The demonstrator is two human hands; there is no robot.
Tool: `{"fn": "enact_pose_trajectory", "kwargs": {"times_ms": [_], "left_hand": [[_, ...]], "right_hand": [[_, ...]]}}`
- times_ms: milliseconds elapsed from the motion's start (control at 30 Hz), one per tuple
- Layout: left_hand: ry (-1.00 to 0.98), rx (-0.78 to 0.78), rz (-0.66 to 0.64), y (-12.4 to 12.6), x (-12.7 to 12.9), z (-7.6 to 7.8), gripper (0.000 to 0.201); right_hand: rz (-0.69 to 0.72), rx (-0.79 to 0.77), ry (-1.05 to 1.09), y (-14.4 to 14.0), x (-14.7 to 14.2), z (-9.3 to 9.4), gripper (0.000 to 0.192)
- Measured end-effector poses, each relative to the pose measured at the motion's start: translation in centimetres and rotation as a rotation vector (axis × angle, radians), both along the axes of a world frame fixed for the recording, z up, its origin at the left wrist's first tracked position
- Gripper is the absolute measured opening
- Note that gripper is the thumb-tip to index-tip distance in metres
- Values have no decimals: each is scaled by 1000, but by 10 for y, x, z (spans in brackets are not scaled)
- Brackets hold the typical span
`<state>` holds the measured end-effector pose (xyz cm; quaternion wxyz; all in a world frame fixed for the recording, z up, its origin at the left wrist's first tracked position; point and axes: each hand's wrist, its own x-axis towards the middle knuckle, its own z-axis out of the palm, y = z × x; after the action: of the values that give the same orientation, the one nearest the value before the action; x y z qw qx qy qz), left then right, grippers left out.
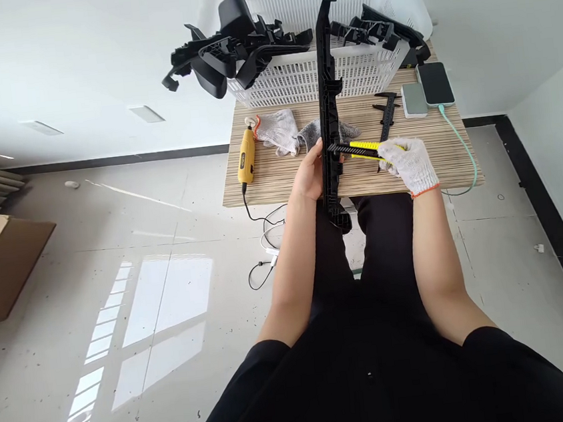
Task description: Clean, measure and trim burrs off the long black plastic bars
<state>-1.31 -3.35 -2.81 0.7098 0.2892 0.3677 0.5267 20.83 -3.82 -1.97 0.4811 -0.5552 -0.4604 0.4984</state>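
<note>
Gripping a long black plastic part near its lower end, the bare left hand wraps around the part's left side, the forearm stretched forward from the lap. The part stands nearly upright along the view, its lower end hanging past the near edge of the wooden table and its top rising in front of the white basket. The gloved right hand is closed around a yellow utility knife, held level with its tip touching the part's right edge, just above the left hand's fingers. On the table, a yellow rotary tool lies near the left edge, its cord dropping off the front; spare gloves lie between it and the part. A black caliper, a grey case and a phone sit toward the right rear corner, with a pale green cable running along the right edge. More black plastic parts rest on the basket's rim. Bare tabletop shows left of the left hand and under the right wrist.
</note>
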Motion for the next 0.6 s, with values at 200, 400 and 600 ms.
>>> {"fn": "enact_pose_trajectory", "kwargs": {"times_ms": [200, 400, 600], "left_hand": [[-5, 11, 2, 0, 0, -2, 25], [3, 2, 4, 0, 0, -1, 27], [-80, 4, -22, 1, -1, -3, 23]], "right_hand": [[14, -18, -28, -4, -1, 2, 29], [38, -32, -15, -5, -1, 3, 30], [68, -13, -9, -7, 1, 4, 25]]}}
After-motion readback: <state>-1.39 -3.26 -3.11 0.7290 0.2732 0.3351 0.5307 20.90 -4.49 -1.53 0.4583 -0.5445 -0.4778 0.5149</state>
